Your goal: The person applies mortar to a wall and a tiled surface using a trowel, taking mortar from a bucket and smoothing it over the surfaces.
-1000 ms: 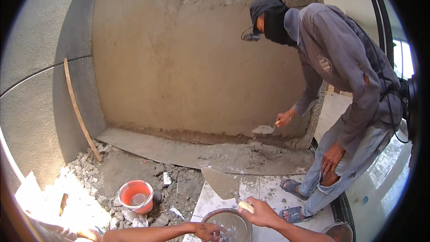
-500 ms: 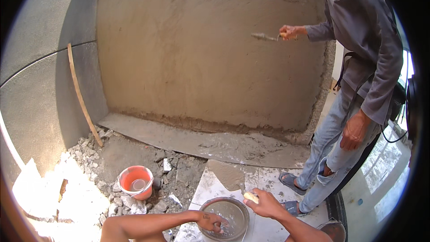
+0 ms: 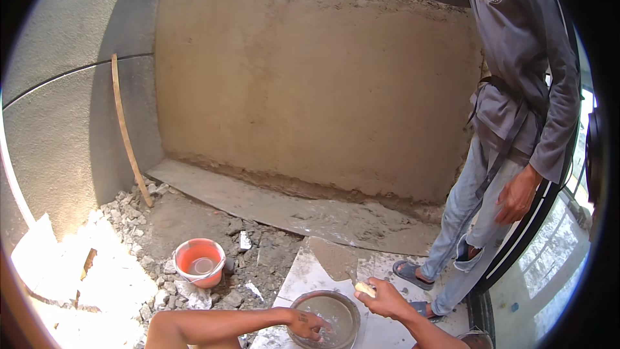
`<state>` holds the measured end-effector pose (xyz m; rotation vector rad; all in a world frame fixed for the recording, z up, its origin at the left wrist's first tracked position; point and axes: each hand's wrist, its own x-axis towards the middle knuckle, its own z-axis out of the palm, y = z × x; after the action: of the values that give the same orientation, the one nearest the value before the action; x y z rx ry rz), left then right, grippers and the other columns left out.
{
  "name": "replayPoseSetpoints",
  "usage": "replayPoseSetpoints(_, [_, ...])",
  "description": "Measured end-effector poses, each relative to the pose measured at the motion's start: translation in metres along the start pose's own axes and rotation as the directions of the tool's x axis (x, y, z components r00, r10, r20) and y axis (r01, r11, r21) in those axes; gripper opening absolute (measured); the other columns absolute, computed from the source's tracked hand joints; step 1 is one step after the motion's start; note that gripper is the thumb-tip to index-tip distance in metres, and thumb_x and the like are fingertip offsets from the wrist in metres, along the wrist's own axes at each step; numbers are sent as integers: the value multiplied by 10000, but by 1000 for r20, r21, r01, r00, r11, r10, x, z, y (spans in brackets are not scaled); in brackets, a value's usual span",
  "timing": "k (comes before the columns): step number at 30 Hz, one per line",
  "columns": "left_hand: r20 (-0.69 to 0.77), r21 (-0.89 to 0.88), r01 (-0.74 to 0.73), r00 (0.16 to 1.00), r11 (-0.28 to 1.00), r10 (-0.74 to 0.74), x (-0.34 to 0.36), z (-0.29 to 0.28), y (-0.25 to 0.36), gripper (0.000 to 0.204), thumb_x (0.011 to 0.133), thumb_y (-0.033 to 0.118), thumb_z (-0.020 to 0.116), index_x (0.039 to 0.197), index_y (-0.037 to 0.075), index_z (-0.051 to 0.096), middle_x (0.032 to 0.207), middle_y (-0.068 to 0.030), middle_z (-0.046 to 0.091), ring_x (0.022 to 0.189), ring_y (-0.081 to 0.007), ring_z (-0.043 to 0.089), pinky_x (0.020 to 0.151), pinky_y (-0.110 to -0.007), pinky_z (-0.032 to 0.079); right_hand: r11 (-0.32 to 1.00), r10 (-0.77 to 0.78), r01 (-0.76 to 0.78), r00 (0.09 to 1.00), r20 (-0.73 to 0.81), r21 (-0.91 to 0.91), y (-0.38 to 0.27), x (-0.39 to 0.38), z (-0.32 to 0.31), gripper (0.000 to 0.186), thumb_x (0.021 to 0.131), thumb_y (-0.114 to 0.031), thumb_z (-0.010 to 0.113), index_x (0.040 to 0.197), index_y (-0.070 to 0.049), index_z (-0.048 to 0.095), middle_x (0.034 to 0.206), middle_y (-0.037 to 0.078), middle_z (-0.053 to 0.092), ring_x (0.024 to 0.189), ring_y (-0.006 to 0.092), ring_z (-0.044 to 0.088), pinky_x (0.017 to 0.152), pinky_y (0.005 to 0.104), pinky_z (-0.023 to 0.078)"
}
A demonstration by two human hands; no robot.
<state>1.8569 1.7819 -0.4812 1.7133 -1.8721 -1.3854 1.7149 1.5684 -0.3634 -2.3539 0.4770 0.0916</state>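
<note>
My left hand (image 3: 311, 326) reaches over the near-left rim of a round basin (image 3: 354, 313) of wet grey mix. Its fingers are loosely bent and apart inside the basin, with nothing seen in them. My right hand (image 3: 387, 300) is closed around the pale handle of a trowel (image 3: 365, 288), just past the basin's right rim. The trowel's blade is hard to make out near a patch of wet mortar (image 3: 332, 258) on the white tiles. A co-worker (image 3: 516, 58) in a grey jacket and ripped jeans stands at the right, one arm raised to the wall.
Behind is a plastered wall (image 3: 323, 90) with a rough strip on top. A mortar-smeared board (image 3: 258, 197) lies along its foot. An orange bucket (image 3: 199, 263) stands among rubble (image 3: 129, 223) at the left. A wooden strip (image 3: 123, 123) leans on the side wall; glass (image 3: 549, 271) borders the right.
The co-worker has raised the arm that held a trowel, and that hand is now mostly out of view at the top. My hands stay nearly in place; the view has shifted slightly.
</note>
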Motion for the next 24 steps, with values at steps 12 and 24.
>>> replayPoseSetpoints(12, [80,89,156,983,984,-163,-3,-4,33,558,1001,354,566,1469,75,448,1167,-221,681,1099,-353,647,970,-450,477,992,-116,115,993,4,45,-7,-8,-3,582,890,-429,684,1218,49,621,1067,302,692,1029,434,682,876,469,520])
replayPoseSetpoints(24, [15,78,137,990,988,-139,8,13,14,454,926,343,612,1291,73,602,1031,-200,702,998,-352,674,859,-457,517,971,-227,229,973,-35,70,-5,-24,-10,450,889,-363,724,1104,25,648,956,259,695,898,406,686,790,451,522])
